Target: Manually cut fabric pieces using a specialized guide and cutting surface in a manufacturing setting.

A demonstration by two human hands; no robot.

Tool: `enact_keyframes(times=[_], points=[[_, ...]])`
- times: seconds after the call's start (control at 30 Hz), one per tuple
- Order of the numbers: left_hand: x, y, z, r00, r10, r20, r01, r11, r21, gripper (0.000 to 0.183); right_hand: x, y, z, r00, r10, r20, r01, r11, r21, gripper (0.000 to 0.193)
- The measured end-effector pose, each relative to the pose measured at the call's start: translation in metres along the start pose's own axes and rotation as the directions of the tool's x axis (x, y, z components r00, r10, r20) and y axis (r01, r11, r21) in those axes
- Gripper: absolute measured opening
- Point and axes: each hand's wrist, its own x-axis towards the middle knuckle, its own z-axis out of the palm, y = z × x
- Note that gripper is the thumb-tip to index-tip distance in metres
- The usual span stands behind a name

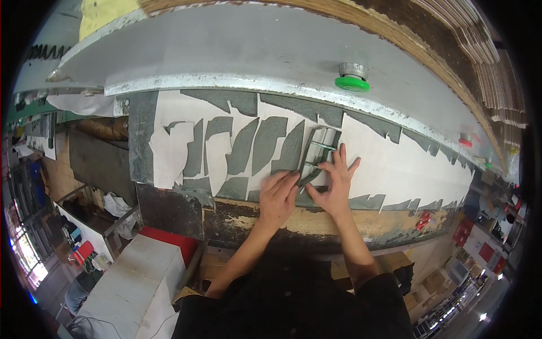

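Note:
A narrow curved metal cutting die point(324, 146) with crossbars stands on a white sheet point(412, 158). My left hand point(276, 198) has its fingers pressed together against the die's lower left edge. On the other side my right hand point(337, 189) holds the die's right edge with thumb and forefinger, its outer fingers spread. To the left, the sheet has several curved cut-outs through which the dark grey pad point(141, 135) shows. Loose white cut pieces point(219, 161) lie there too, some overlapping at the sheet's left end.
Just beyond the sheet runs a grey machine beam point(226, 51) with a green-rimmed knob point(352, 85). A small red object point(423, 219) rests on the worn front ledge. Stacked sheets point(497, 79) stand at far right. A pale cabinet point(124, 288) is at lower left.

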Motion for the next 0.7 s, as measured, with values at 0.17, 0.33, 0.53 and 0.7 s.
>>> enact_keyframes(times=[0.17,0.33,0.53,0.7], points=[[0.0,0.002,-0.002,1.0,0.019,0.003,-0.019,1.0,-0.023,0.04,-0.001,-0.004,-0.002,1.0,-0.001,-0.016,0.0,1.0,-0.03,0.061],[-0.005,0.012,-0.012,1.0,0.003,-0.004,-0.003,1.0,0.012,0.045,0.001,-0.014,-0.009,1.0,0.004,-0.009,-0.004,1.0,0.017,0.077],[-0.097,0.036,-0.089,0.951,-0.033,0.308,0.047,0.998,-0.037,0.044,0.015,-0.055,-0.058,0.959,-0.161,-0.233,0.196,0.971,0.137,0.057],[-0.143,0.047,-0.124,0.845,-0.054,0.532,-0.033,0.988,0.153,0.046,0.062,-0.135,-0.084,0.972,-0.199,-0.127,0.221,0.957,0.186,0.042]])
